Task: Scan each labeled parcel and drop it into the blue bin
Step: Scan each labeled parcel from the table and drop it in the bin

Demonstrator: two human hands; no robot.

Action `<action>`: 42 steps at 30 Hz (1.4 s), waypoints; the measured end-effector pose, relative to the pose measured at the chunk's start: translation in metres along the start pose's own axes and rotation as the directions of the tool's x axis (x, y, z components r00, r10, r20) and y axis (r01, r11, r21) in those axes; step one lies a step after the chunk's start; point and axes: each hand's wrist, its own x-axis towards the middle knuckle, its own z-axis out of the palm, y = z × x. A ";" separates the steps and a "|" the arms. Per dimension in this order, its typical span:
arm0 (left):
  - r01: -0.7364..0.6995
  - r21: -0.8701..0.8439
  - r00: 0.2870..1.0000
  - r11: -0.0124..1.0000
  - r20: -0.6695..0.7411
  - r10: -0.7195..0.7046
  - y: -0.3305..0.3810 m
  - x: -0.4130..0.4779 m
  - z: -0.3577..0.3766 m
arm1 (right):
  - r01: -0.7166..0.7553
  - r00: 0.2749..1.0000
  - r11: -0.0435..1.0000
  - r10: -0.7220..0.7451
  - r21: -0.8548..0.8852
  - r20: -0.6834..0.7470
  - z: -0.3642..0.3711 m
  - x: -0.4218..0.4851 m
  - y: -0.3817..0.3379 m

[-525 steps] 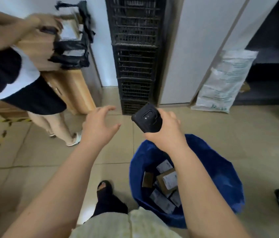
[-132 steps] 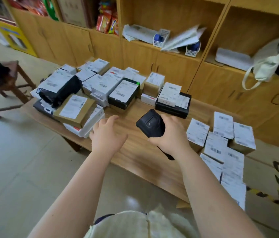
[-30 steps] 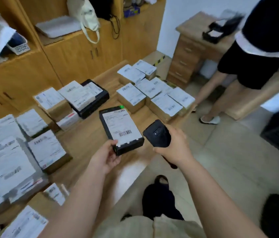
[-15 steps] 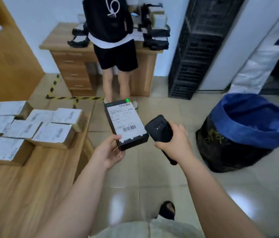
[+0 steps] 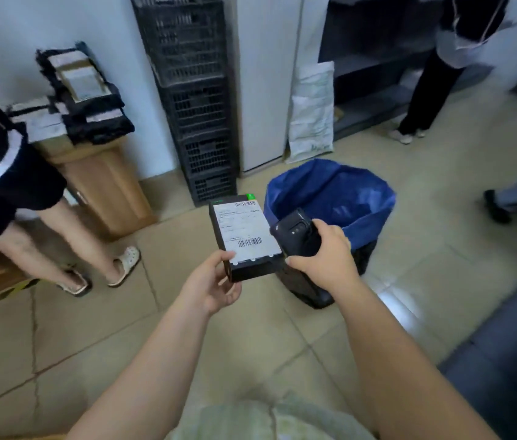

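Note:
My left hand (image 5: 211, 285) grips the near end of a flat black parcel (image 5: 244, 236) whose white barcode label faces up. My right hand (image 5: 323, 255) holds a black handheld scanner (image 5: 295, 231) right beside the parcel's right edge. The blue bin (image 5: 330, 192), lined with a blue bag over a black body, stands on the floor just behind and to the right of both hands. Its inside is hidden from this angle.
A person in black shorts and sandals (image 5: 6, 192) stands at the left by a wooden desk (image 5: 101, 182) stacked with parcels. Black stacked crates (image 5: 196, 100) and a white sack (image 5: 312, 109) stand behind the bin. Another person (image 5: 435, 74) stands at the far right, and a foot (image 5: 495, 208) shows at the right edge.
I have turned right from the parcel table toward the bin. The bin is now directly behind my hands, and the parcel and scanner stay held side by side.

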 end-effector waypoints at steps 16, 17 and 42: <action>0.235 0.357 0.955 0.904 0.088 -0.283 0.128 0.222 0.148 | -0.415 0.888 0.903 0.428 0.106 -0.170 0.016 0.211 0.048; 0.234 0.378 0.953 0.896 0.092 -0.288 0.138 0.237 0.157 | -0.436 0.870 0.891 0.454 0.130 -0.191 0.017 0.222 0.049; 0.246 0.762 0.960 0.599 -0.107 -0.258 0.077 0.567 0.301 | -0.718 0.644 0.582 0.763 0.382 0.049 0.086 0.494 0.266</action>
